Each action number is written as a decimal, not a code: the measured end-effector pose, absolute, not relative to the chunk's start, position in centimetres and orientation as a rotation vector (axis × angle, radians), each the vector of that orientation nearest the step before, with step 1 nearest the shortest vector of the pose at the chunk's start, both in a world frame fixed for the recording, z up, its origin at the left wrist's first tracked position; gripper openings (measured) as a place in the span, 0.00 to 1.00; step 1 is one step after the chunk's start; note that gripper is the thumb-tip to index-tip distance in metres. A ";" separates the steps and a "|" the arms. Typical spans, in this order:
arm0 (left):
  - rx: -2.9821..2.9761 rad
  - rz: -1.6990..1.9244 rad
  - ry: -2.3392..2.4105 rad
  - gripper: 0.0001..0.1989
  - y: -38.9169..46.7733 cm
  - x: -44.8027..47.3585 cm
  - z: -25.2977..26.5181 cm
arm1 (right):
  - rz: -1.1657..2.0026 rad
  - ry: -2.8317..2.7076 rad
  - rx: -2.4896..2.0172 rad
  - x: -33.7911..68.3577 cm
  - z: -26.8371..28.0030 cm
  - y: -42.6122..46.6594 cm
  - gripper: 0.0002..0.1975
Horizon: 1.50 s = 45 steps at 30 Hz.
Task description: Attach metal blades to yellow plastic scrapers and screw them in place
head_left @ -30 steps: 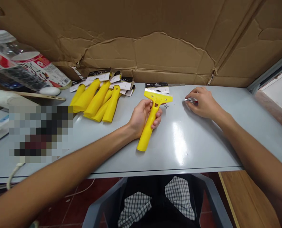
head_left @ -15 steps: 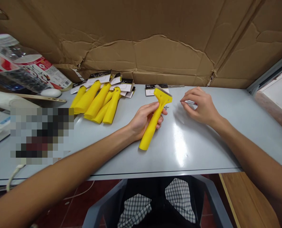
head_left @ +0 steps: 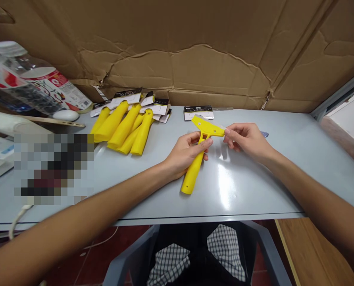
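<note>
The yellow scraper lies at a slant near the middle of the grey table, its handle end resting on the surface and its wide head raised a little toward the cardboard wall. The left hand wraps loosely around the upper handle just below the head, thumb on top, fingers curled under. The right hand meets the head's right corner with thumb and forefinger pinched together; they seem to grip a thin blade edge or some small part there, but it is too small to tell which.

Judged from how things lie, the work on this scraper is in its middle: the head shows a screw in place, yet the hands are busy at the head, so fitting there looks unfinished. A carded blade pack lies just behind the scraper. To the left, well apart, a pile of yellow handles with their cards rests near the wall, which suggests several more pieces are waiting.
</note>
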<state>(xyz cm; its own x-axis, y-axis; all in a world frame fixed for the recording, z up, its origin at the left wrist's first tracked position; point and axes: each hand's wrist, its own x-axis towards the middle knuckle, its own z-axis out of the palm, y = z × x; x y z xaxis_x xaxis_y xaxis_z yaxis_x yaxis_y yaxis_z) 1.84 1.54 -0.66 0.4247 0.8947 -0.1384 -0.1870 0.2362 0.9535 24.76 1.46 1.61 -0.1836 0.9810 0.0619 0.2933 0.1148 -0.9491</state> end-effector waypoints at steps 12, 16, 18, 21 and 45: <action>1.225 0.969 0.948 0.09 4.3 0.8 -0.2 | 1.203 -1.255 -1.118 27.2 2.2 3.2 0.10; 1.931 1.057 1.085 0.09 5.3 -0.3 -0.6 | 1.183 -1.257 -1.155 28.1 2.4 3.8 0.09; 2.177 1.022 1.050 0.10 5.7 -0.6 -1.1 | 1.201 -1.250 -1.200 28.2 2.3 3.9 0.09; 2.361 0.884 1.073 0.14 6.2 -0.3 -1.8 | 1.315 -1.223 -1.217 28.0 1.9 4.0 0.10; 2.574 0.531 1.093 0.09 6.8 0.2 -1.7 | 1.477 -1.214 -1.201 27.3 1.3 4.0 0.09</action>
